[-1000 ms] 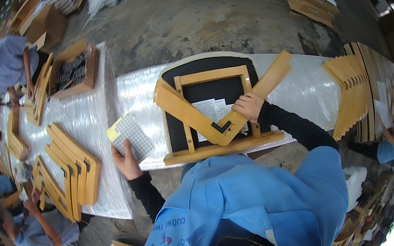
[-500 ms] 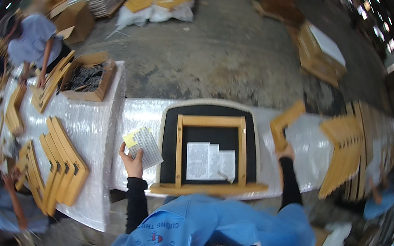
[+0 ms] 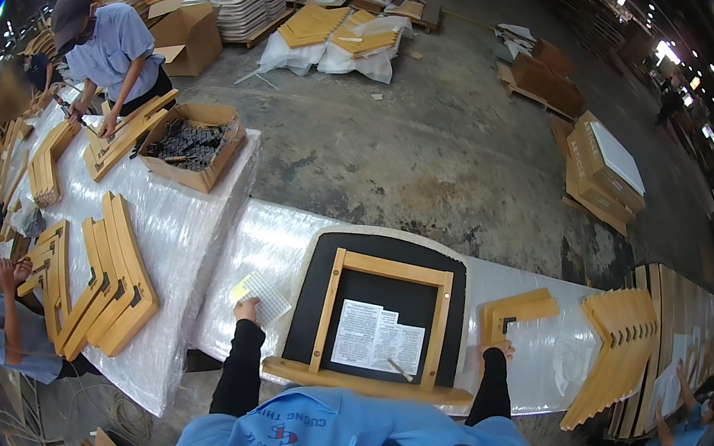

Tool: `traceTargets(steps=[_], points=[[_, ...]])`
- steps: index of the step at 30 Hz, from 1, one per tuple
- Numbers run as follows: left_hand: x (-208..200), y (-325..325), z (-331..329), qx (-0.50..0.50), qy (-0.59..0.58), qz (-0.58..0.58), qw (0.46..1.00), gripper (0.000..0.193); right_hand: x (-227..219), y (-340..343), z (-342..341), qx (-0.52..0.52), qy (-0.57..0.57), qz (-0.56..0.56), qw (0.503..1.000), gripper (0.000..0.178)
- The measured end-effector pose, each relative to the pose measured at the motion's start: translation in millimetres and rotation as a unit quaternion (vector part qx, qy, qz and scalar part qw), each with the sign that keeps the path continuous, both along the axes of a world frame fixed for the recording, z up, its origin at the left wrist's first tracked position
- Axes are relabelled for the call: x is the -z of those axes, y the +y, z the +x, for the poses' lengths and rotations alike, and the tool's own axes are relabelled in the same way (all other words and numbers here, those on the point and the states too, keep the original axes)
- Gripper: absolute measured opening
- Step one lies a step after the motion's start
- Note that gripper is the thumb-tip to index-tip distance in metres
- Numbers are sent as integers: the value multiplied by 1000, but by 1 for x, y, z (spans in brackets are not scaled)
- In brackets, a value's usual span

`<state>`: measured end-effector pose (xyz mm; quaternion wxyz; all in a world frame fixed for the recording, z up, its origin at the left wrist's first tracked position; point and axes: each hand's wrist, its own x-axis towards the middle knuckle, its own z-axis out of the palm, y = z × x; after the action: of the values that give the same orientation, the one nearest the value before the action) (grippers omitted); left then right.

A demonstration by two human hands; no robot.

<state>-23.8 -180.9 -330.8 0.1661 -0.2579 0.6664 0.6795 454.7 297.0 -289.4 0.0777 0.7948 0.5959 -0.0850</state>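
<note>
My left hand [image 3: 247, 310] is closed on the lower edge of a sheet of small grid labels [image 3: 270, 298], white with a yellow corner, over the plastic-wrapped table. On the right, my right hand [image 3: 499, 350] grips the near end of an angled wooden leg piece [image 3: 523, 302] with a small black bracket in its inner corner. Between my hands lies a black-backed seat panel [image 3: 304, 296] with a pale rim. It bears a wooden frame [image 3: 393, 265], whose near rail lies close to my body. Printed paper sheets [image 3: 377, 331] lie inside the frame.
Several bracketed wooden pieces [image 3: 612, 343] stand in a row at right. More angled pieces [image 3: 110, 280] lie on the wrapped left table [image 3: 190, 243], beside a carton of dark hardware [image 3: 191, 145]. Co-workers [image 3: 114, 57] work along the left. Cartons [image 3: 603, 161] stand on the floor beyond.
My right hand has lowered the angled wooden piece, which now looks laid flat on the wrapped surface. My left hand still holds the label sheet. The whole view has shifted and tilted.
</note>
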Motion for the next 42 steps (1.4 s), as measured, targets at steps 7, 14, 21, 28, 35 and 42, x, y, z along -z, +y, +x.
traceTargets(steps=[7, 14, 21, 28, 35, 42], points=[[-20, -9, 13, -177, -27, -427, 886, 61, -59, -81, -82, -248, 234, 378, 861, 40], [-107, -138, -28, -113, 254, -656, 701, 77, -97, -232, -121, -544, 263, 69, 794, 33], [-130, -245, -96, 135, 20, -676, 725, 83, -85, -229, -121, -444, 232, -41, 865, 52], [-105, -269, -110, 138, 137, -734, 651, 67, -67, -228, -110, -441, 262, -74, 855, 35], [-112, -263, -93, 216, 191, -701, 652, 84, -67, -228, -108, -432, 252, -81, 862, 30], [-118, -244, -120, 237, 74, -689, 681, 87, -66, -235, -106, -409, 261, -73, 871, 29]])
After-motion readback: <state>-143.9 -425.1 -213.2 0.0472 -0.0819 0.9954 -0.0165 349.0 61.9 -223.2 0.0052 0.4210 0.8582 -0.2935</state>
